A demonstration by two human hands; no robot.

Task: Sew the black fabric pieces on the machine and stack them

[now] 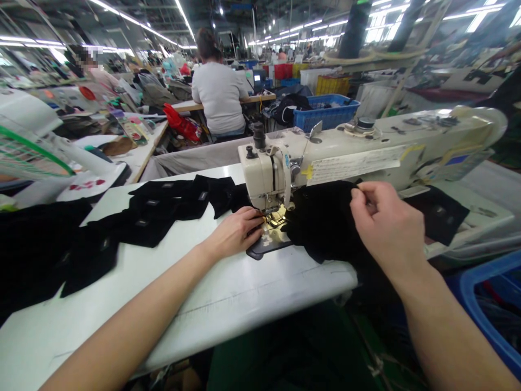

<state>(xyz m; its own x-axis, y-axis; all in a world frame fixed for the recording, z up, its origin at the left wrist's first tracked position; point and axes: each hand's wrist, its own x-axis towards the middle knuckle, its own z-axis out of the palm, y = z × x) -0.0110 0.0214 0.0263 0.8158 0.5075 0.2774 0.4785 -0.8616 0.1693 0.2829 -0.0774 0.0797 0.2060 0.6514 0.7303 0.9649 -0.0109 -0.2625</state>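
Observation:
A cream sewing machine (366, 146) stands on a white table (228, 293). My left hand (236, 232) lies on the table just left of the presser foot (277, 218), fingers bent and pinched at the needle plate; what they pinch is too small to name. My right hand (386, 222) is raised to the right of the needle, fingers closed on the edge of a black fabric piece (325, 222) bunched under the machine arm. A chain of sewn black pieces with small labels (163, 209) trails off to the left behind the machine head.
A heap of black fabric (36, 250) lies at the table's left end. A blue bin (488, 304) sits at my lower right. Ahead, a person in a grey top (220, 95) sits with their back to me; a blue basket (325, 111) stands behind the machine.

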